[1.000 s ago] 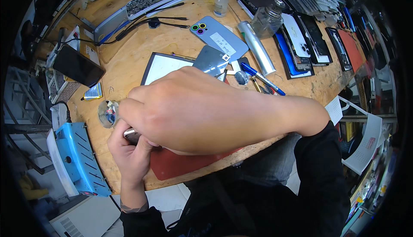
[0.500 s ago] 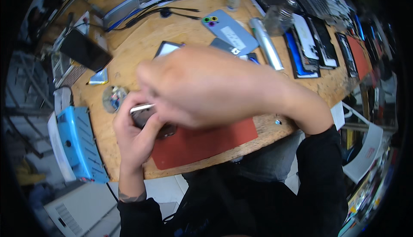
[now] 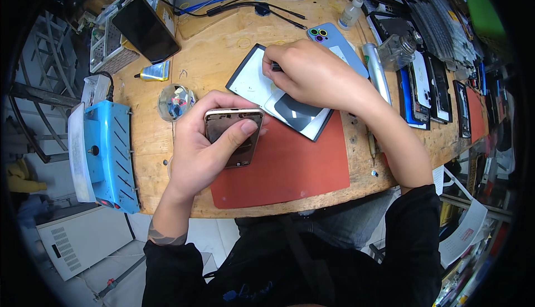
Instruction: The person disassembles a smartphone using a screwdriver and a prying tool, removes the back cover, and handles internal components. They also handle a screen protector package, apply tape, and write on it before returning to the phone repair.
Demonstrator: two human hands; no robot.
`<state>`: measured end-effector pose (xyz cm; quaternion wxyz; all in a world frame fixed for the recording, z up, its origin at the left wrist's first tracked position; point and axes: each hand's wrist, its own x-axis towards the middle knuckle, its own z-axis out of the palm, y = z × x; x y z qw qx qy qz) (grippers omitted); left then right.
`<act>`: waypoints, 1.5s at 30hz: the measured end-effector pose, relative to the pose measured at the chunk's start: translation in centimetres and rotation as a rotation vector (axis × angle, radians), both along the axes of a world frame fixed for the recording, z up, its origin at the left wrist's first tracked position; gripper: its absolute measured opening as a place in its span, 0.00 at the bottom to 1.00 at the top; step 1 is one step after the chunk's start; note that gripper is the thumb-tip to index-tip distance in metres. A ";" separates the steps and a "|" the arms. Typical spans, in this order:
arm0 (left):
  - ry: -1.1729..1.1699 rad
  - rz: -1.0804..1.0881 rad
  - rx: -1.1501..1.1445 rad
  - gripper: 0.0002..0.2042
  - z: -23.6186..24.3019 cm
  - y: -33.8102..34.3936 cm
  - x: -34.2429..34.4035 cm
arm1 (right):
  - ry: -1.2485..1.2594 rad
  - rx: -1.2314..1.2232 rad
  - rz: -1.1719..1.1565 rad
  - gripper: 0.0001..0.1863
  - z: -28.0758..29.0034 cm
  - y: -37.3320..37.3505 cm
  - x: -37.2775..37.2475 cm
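My left hand grips a phone with a pale metal rim, thumb across its dark face. The face has patchy marks along the upper edge. The phone is tilted above the left part of a red mat. Over a white panel with black edges, my right hand has its fingers bent together. Something small and dark shows at the fingertips, too hidden to name. Beneath that wrist, a dark grey rounded plate lies on the panel.
A blue-grey phone back and a silver tube lie beyond my right forearm. A round clear dish of small parts, a yellow-blue tube, a standing phone and a blue device are on the left.
My right hand has left the phone and moved away to the right, over the white panel. The left hand keeps hold of the phone. The whole view has shifted.
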<state>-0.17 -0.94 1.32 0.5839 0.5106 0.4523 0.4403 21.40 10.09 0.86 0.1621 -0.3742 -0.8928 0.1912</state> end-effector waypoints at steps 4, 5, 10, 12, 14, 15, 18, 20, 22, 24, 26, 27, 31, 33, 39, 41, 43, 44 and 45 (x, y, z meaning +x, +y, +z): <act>0.018 -0.002 0.015 0.10 0.0 0.2 -0.1 | -0.010 0.021 -0.013 0.09 -1.6 0.8 -0.1; 0.023 0.007 0.025 0.12 0.1 0.2 -0.1 | -0.020 0.028 -0.022 0.08 -1.9 1.0 -0.1; 0.041 0.044 0.043 0.21 0.0 0.4 0.1 | -0.044 0.118 -0.031 0.08 -1.7 1.5 0.2; -0.004 0.018 0.043 0.19 -0.1 0.3 0.1 | 0.029 0.144 -0.036 0.08 -0.7 1.3 0.5; -0.054 -0.015 0.056 0.18 -0.4 0.3 0.1 | 0.127 0.154 -0.049 0.08 0.7 1.2 1.3; -0.094 -0.052 0.040 0.18 -0.5 0.4 0.1 | 0.145 0.135 -0.087 0.08 1.3 1.1 1.8; -0.222 -0.120 0.000 0.23 -1.0 0.8 0.2 | 0.156 0.328 -0.075 0.08 2.1 1.3 3.0; -0.258 -0.108 -0.043 0.31 -1.1 1.0 0.2 | 0.002 0.236 -0.161 0.10 1.8 1.1 4.5; -0.233 -0.121 -0.004 0.32 -1.0 0.6 0.2 | -0.163 0.189 -0.272 0.11 0.8 1.0 5.8; -0.122 -0.150 0.064 0.31 -0.9 0.3 0.1 | -0.205 0.183 -0.336 0.12 -0.3 1.4 7.2; -0.073 -0.153 0.131 0.25 -0.9 -0.1 -0.1 | -0.242 0.179 -0.390 0.13 -1.4 2.0 8.1; -0.019 -0.171 0.169 0.23 -0.9 0.0 -0.3 | -0.248 0.183 -0.402 0.14 -1.9 2.6 8.4; -0.096 -0.127 0.252 0.12 -1.4 0.4 -0.5 | -0.244 0.244 -0.435 0.15 -3.3 3.9 9.3; -0.200 -0.088 0.214 0.11 -1.5 0.4 -0.6 | -0.216 0.270 -0.411 0.14 -3.4 3.8 9.8; -0.047 -0.095 0.259 0.07 -0.5 -0.1 -1.0 | -0.062 0.313 -0.462 0.13 -0.9 -0.9 10.8; -0.006 -0.070 0.262 0.07 -0.1 -0.4 -1.0 | -0.039 0.224 -0.518 0.13 0.3 -3.9 10.6; 0.010 -0.045 0.278 0.06 0.0 -0.6 -0.9 | -0.058 0.013 -0.593 0.14 1.0 -7.1 10.1; 0.026 -0.042 0.297 0.06 0.0 -0.6 -0.9 | -0.093 -0.123 -0.627 0.18 1.0 -8.2 9.8; 0.047 -0.040 0.319 0.06 0.1 -0.6 -0.9 | -0.125 -0.048 -0.612 0.19 0.6 -9.3 9.3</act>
